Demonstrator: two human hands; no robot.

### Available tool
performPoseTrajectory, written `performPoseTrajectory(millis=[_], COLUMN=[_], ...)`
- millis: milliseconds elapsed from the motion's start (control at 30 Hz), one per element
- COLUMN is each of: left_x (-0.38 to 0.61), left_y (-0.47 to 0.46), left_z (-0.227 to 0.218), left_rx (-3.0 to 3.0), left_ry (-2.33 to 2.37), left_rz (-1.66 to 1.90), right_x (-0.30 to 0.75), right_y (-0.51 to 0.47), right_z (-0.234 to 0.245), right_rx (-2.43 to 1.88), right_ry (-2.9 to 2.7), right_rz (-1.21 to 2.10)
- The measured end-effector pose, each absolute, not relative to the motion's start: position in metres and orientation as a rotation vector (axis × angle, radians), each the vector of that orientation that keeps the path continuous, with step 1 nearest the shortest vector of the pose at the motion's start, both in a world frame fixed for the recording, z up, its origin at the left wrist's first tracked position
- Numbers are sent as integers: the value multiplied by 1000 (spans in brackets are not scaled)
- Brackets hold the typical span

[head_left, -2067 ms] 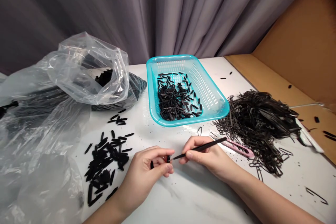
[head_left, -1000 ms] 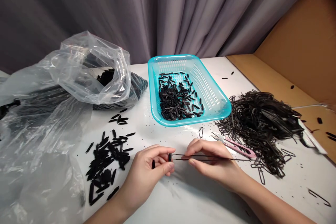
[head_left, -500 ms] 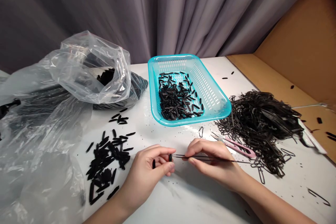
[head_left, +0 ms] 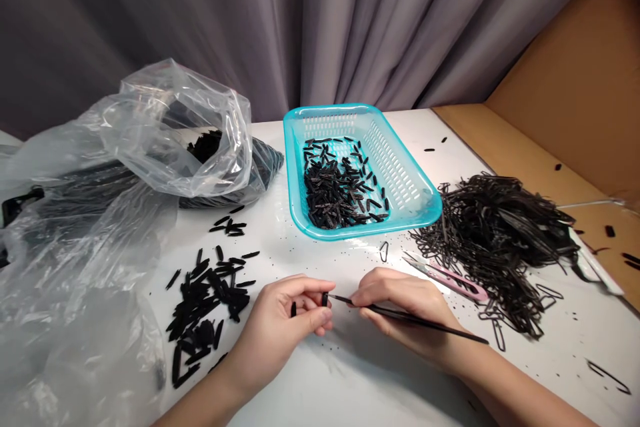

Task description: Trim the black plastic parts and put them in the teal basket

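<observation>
Your left hand [head_left: 287,313] pinches a small black piece [head_left: 325,299] upright between thumb and forefinger, the other fingers curled loosely behind it. A second piece [head_left: 293,309] shows farther back, inside the curl of that same hand. Your right hand [head_left: 400,300] is closed around dark tweezers [head_left: 425,323], whose arms lie close together and whose tips point left to the pinched piece, near its upper end; you cannot tell whether they grip it. Both hands are above the counter [head_left: 350,387], just in front of the turquoise basket [head_left: 325,235], which holds a heap of black pieces [head_left: 330,197]. To your left, a loose pile [head_left: 205,293] lies beside a clear plastic bag [head_left: 100,347]. To your right, pink-handled snips [head_left: 463,283] lie beside a tangle of black strips [head_left: 500,213].
</observation>
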State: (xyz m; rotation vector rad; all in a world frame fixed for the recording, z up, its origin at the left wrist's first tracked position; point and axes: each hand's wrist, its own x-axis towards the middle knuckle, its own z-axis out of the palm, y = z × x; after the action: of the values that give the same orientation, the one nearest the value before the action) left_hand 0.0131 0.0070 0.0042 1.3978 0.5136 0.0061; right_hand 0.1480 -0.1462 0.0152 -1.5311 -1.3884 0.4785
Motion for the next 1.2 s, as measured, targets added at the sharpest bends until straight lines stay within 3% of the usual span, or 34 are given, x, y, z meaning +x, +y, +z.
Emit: performPoseTrajectory(millis=[600,1200], left_x=[14,13], left_y=[6,9], left_z=[4,7], left_rx=[1331,1306], left_ry=[542,517], left_rz=[9,-26], right_x=[142,144], right_y=[-145,-147], right_z=[10,9], right_rx=[-1490,-1453], right_ry=[-1515,-1547], right_rz=[153,248])
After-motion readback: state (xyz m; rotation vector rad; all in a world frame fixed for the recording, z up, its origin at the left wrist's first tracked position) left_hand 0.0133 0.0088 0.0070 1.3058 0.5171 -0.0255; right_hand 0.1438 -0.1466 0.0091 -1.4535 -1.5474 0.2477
